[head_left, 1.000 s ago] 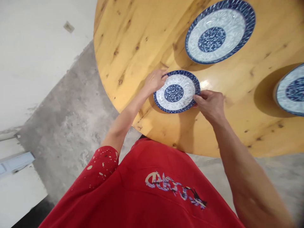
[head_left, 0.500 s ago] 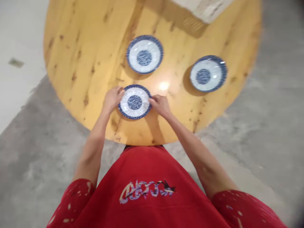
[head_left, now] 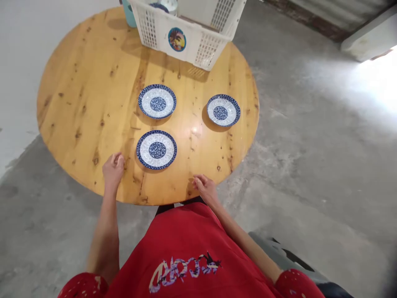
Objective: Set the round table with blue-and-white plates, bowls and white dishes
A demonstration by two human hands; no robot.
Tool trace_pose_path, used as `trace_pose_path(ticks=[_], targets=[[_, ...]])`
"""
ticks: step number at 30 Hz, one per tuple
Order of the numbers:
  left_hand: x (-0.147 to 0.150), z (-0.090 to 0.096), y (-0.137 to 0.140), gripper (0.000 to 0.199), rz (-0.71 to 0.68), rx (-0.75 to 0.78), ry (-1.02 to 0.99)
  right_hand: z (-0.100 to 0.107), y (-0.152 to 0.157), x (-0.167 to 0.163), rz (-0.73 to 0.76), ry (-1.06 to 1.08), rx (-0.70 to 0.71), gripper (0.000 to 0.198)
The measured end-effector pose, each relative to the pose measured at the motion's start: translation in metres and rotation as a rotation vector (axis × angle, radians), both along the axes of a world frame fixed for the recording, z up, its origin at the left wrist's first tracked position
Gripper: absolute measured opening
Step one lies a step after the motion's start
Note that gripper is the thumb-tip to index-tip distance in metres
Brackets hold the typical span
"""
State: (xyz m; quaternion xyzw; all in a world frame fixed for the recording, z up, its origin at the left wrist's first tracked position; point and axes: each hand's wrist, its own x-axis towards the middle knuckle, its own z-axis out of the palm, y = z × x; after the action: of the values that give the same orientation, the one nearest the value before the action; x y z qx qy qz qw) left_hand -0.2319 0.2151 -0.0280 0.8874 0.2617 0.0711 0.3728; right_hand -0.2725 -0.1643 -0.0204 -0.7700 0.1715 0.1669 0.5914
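A blue-rimmed white plate [head_left: 156, 150] with a dark blue patterned centre lies on the round wooden table [head_left: 83, 136] near its front edge. To its left, my left hand [head_left: 113, 169] is apart from it, fingers curled in, with nothing visible in them. My right hand [head_left: 206, 188] hovers by the table's front edge, lower right of that plate, fingers loosely bent and apart, holding nothing. A second matching plate [head_left: 157, 102] sits just behind the first. The third plate [head_left: 223, 111] is off to the right, its dish deeper-looking.
At the back of the table stands a white perforated plastic basket [head_left: 192, 46] with dishes partly visible inside. A light blue container [head_left: 129, 14] is beside its left end. Grey concrete floor [head_left: 297, 165] surrounds the table, and a grey-green object [head_left: 282, 256] is behind my right arm.
Both hands have let go of the near plate and drawn apart from it, the left one leftward, the right one toward the front edge. The view has shifted, showing more of the basket.
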Motion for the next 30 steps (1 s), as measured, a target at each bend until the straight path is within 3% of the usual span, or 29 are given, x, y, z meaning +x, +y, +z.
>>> trace_pose_path(ticks=[8, 13, 18, 23, 27, 30], targets=[[-0.142, 0.007, -0.016, 0.031, 0.297, 0.052, 0.046, -0.011, -0.018, -0.040, 0.123, 0.108, 0.053, 0.048], [-0.214, 0.005, -0.068, 0.024, 0.343, -0.051, 0.162, -0.026, -0.043, -0.065, 0.167, 0.129, 0.053, 0.049], [-0.265, 0.001, -0.127, 0.023, 0.269, -0.114, 0.210, -0.043, -0.058, -0.098, 0.207, 0.163, 0.068, 0.051], [-0.286, 0.010, -0.143, 0.023, 0.231, -0.166, 0.191, -0.046, -0.046, -0.124, 0.341, 0.184, 0.114, 0.048], [-0.267, 0.021, -0.133, 0.025, 0.237, -0.197, 0.124, -0.034, -0.036, -0.131, 0.371, 0.140, 0.109, 0.048], [-0.246, 0.024, -0.121, 0.027, 0.166, -0.209, 0.074, -0.031, -0.028, -0.129, 0.308, 0.091, 0.102, 0.047]])
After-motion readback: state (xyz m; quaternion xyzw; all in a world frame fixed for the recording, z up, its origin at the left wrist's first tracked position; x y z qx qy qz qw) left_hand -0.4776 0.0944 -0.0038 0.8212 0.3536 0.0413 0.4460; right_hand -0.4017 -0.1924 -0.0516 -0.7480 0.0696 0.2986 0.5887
